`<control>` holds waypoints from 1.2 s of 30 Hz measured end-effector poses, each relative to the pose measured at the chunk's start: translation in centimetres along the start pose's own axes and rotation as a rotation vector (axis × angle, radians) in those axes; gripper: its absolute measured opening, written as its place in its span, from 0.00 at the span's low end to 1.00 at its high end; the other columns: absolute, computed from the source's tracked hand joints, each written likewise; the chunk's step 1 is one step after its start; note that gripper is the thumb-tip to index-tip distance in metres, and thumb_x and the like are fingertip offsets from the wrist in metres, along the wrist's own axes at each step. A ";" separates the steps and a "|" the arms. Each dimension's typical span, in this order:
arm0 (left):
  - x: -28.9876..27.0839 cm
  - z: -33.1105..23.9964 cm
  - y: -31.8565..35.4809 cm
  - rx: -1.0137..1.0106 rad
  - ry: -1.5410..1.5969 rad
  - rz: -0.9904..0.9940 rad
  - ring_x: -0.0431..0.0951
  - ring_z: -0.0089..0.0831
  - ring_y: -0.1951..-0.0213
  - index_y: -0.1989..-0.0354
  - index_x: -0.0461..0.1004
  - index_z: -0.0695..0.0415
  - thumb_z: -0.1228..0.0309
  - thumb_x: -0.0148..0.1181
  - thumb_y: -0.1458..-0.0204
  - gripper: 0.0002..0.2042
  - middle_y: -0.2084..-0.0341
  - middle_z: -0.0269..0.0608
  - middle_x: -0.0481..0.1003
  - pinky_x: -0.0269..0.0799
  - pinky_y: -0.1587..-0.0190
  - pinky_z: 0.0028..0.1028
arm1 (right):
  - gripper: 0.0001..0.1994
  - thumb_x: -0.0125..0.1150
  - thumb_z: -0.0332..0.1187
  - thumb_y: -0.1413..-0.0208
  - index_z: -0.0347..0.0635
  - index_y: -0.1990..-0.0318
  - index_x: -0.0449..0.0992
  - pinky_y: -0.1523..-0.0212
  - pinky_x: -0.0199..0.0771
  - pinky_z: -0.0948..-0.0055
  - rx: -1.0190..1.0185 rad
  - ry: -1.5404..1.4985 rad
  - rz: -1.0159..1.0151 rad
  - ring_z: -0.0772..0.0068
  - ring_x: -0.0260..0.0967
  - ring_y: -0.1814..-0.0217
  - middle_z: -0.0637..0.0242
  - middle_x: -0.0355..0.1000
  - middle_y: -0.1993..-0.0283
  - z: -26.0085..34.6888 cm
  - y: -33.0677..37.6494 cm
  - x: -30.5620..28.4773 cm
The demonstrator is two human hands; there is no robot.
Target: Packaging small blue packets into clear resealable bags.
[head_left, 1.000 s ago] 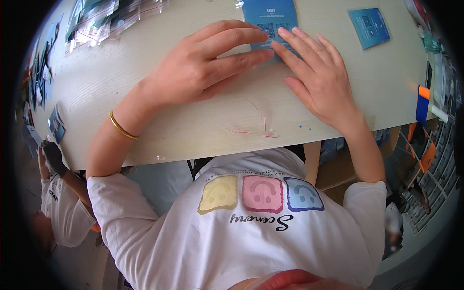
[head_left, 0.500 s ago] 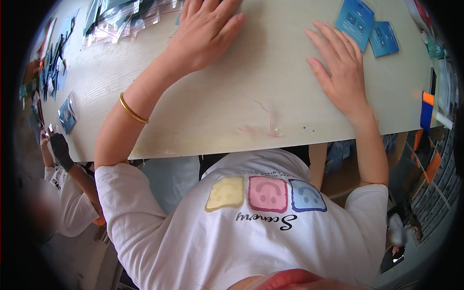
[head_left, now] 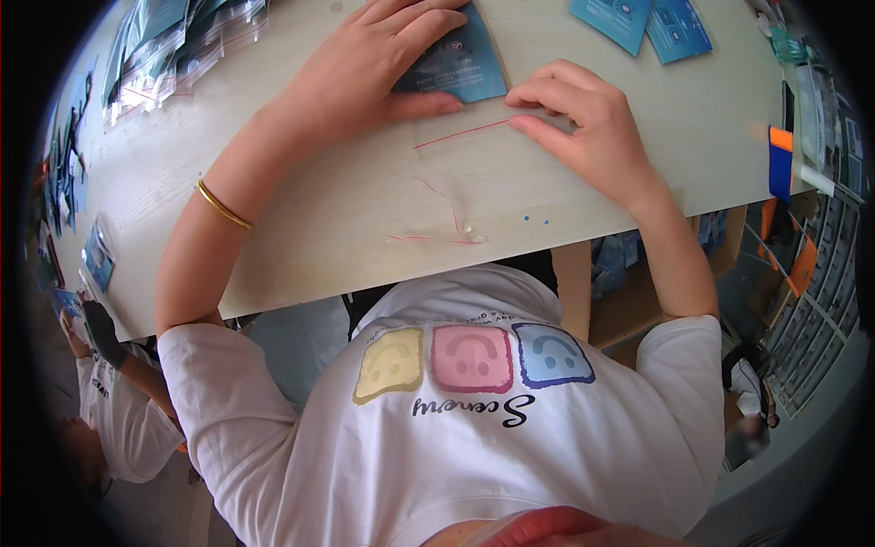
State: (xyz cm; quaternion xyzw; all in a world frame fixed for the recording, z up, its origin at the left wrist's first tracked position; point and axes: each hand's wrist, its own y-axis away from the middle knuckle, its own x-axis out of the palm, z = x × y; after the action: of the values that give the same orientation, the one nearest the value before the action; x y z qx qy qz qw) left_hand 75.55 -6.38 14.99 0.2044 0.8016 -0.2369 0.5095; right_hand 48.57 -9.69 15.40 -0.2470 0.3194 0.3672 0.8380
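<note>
A blue printed card (head_left: 474, 66) lies near the table's far edge, partly under my left hand (head_left: 383, 59). My left fingers curl over the card and the thumb lies along its near edge, gripping it. Just to the right, my right hand (head_left: 583, 118) is closed in a pinch at the end of a red line. That line looks like the seal of a clear zip bag (head_left: 463, 134) around the card. Exactly what the right fingertips grip is partly hidden. Thin red-edged plastic strips (head_left: 447, 239) lie on the table closer to me.
Several bagged blue cards (head_left: 155, 64) are heaped at far left. Two blue cards (head_left: 629, 18) lie at far right, and one bagged card (head_left: 97, 257) near the left edge. Another person's gloved hand (head_left: 102, 333) is at left. A cardboard box (head_left: 574, 292) stands below the table edge.
A blue card now shows under my left hand. My right hand has moved left and its spread fingers have closed into a pinch. The whole view has shifted slightly.
</note>
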 end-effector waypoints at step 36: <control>1.0 -3.5 2.9 0.161 0.017 -0.255 0.79 0.43 0.56 0.58 0.79 0.60 0.71 0.73 0.58 0.17 0.57 0.42 0.78 0.78 0.54 0.37 | 0.08 0.70 0.26 0.57 0.44 0.68 0.78 0.72 0.73 0.70 -0.370 0.372 -0.085 0.69 0.71 0.65 0.70 0.72 0.64 0.1 0.8 0.9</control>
State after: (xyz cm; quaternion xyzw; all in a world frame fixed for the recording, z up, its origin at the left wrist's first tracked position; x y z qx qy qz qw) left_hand 74.29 -1.89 14.92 0.1430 0.8037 -0.3616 0.4504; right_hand 48.42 -8.70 14.70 -0.4723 0.3847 0.3318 0.7203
